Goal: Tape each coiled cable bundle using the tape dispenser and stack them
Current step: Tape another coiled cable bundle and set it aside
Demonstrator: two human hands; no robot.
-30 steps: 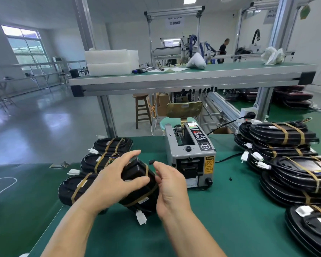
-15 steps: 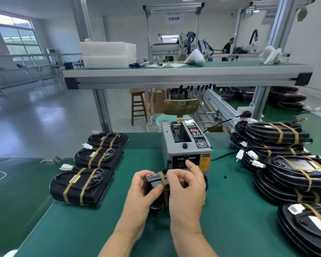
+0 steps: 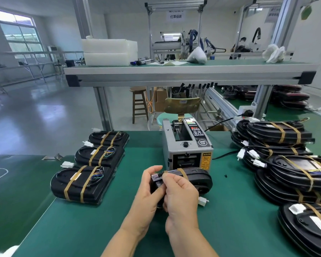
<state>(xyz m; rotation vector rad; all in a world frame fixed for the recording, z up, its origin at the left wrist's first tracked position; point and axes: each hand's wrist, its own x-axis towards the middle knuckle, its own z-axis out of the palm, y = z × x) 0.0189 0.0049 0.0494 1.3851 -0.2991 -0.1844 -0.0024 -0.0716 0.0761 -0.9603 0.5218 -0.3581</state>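
1. Since the frame half a second earlier, the right hand (image 3: pixel 182 195) has come down from the outlet of the tape dispenser (image 3: pixel 185 147) to the cable bundle (image 3: pixel 198 178). The bundle has swung so that its length now runs rightward across the dispenser's front.
2. Left hand (image 3: pixel 148 191): grasps the left end of the cable bundle, thumb on top; the fingers beneath are hidden.
3. Right hand: thumb and forefinger pinch a tan tape strip (image 3: pixel 166 172) at the bundle's upper left edge, with the other fingers curled.
4. Cable bundle: black, held over the green mat (image 3: pixel 100 229), just in front of the dispenser. Contact with the dispenser cannot be determined.
5. One tan band (image 3: pixel 182 173) already wraps the bundle near mid-length. A white connector (image 3: pixel 203 201) hangs at its near side, right of the right hand.
6. Tape dispenser: grey, upright at mid-bench, outlet facing the person.
7. Left row (image 3: pixel 82 184): three black bundles lying flat on the mat, each with two tan bands.
8. Right pile (image 3: pixel 295 173): further banded bundles stacked on one another, white connectors protruding leftward.
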